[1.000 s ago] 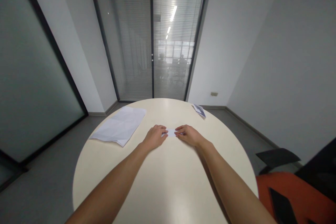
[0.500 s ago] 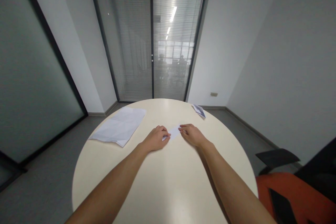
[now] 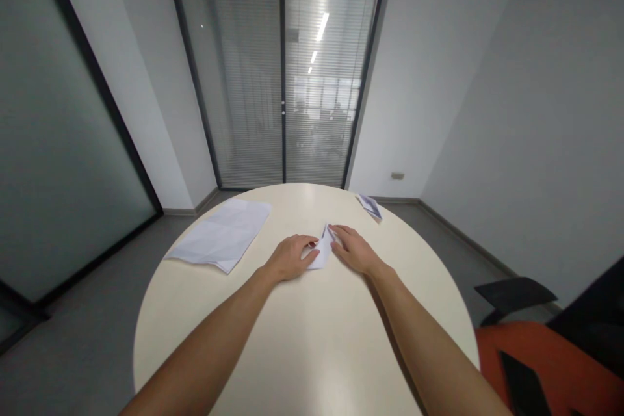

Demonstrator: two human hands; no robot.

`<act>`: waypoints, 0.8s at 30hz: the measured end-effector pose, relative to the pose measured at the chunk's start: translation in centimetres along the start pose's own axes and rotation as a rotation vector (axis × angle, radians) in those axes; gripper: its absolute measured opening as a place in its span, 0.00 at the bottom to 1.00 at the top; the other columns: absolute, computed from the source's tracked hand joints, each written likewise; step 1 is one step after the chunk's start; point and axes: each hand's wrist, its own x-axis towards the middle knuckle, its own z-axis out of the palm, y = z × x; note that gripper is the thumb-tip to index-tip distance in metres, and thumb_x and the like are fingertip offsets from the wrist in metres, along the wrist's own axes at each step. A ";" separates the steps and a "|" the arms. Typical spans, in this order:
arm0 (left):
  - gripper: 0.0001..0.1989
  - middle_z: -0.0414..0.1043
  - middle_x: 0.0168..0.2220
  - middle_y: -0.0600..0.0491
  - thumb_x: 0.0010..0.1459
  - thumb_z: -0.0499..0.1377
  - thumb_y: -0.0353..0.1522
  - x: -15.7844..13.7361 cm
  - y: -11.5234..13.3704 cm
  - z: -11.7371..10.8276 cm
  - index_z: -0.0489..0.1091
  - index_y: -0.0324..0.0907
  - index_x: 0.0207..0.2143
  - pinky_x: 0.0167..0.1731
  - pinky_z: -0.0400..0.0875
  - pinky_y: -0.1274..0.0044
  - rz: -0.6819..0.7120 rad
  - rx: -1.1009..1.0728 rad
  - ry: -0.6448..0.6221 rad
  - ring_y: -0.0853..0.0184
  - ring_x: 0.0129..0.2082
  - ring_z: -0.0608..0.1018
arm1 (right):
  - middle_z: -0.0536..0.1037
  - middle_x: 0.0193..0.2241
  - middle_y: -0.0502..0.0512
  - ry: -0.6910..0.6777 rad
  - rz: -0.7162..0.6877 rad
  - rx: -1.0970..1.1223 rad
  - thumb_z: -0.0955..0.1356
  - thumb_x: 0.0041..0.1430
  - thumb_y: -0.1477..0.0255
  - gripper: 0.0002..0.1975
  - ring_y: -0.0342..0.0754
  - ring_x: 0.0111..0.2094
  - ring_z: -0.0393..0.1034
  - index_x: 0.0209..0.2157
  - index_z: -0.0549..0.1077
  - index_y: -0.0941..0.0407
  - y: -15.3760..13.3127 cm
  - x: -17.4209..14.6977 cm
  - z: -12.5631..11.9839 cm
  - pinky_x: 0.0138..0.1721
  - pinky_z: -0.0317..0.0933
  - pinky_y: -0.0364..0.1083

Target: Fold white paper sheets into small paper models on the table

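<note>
A small folded white paper (image 3: 320,260) lies on the round table between my hands, with a raised flap at its far side. My left hand (image 3: 291,257) has its thumb and fingers closed on the paper's left edge. From the other side, my right hand (image 3: 355,248) grips the right edge, its fingertips at the top corner and its thumb lower down. Parts of the paper are hidden under the fingers of both hands.
Large white sheets (image 3: 221,234) lie at the table's left. Another folded paper (image 3: 370,207) sits near the far right rim of the cream table (image 3: 292,364). An orange chair (image 3: 550,364) with black armrests stands at the right, and a glass partition (image 3: 253,78) rises behind.
The paper between my hands has turned from a flat strip to a more upright angle, with a flap now showing. My right fingers have shifted slightly away from me and to the left.
</note>
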 end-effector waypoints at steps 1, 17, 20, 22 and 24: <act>0.17 0.78 0.49 0.49 0.65 0.56 0.38 0.0 0.1 0.0 0.72 0.42 0.53 0.52 0.68 0.69 0.008 -0.017 -0.003 0.60 0.48 0.78 | 0.69 0.61 0.64 0.004 -0.018 0.016 0.64 0.67 0.67 0.27 0.57 0.60 0.64 0.66 0.62 0.55 -0.1 0.0 -0.1 0.62 0.59 0.58; 0.18 0.79 0.47 0.52 0.61 0.61 0.38 0.0 0.2 0.1 0.73 0.46 0.53 0.51 0.70 0.71 0.040 -0.086 -0.035 0.61 0.46 0.79 | 0.63 0.64 0.61 0.019 -0.133 0.029 0.65 0.58 0.79 0.28 0.57 0.63 0.59 0.60 0.70 0.51 -1.6 0.0 -1.0 0.63 0.57 0.58; 0.14 0.79 0.43 0.52 0.63 0.59 0.38 0.2 0.0 0.2 0.73 0.45 0.50 0.48 0.71 0.71 -0.028 -0.083 0.052 0.62 0.43 0.79 | 0.60 0.67 0.62 -0.005 -0.146 0.018 0.67 0.59 0.76 0.26 0.59 0.65 0.57 0.59 0.72 0.53 -1.8 0.0 -1.0 0.64 0.56 0.59; 0.13 0.79 0.42 0.51 0.64 0.57 0.37 0.3 0.0 0.2 0.73 0.44 0.49 0.47 0.71 0.71 -0.045 -0.083 0.109 0.63 0.42 0.79 | 0.62 0.66 0.63 -0.017 -0.159 0.012 0.68 0.59 0.73 0.26 0.60 0.65 0.58 0.60 0.72 0.54 -1.9 0.1 -0.9 0.63 0.56 0.61; 0.12 0.78 0.43 0.51 0.63 0.58 0.36 0.3 0.0 0.1 0.73 0.43 0.48 0.47 0.72 0.71 -0.028 -0.071 0.135 0.63 0.43 0.79 | 0.67 0.63 0.64 -0.039 -0.173 -0.005 0.68 0.61 0.69 0.25 0.60 0.64 0.60 0.60 0.71 0.54 -2.0 0.2 -0.6 0.63 0.56 0.62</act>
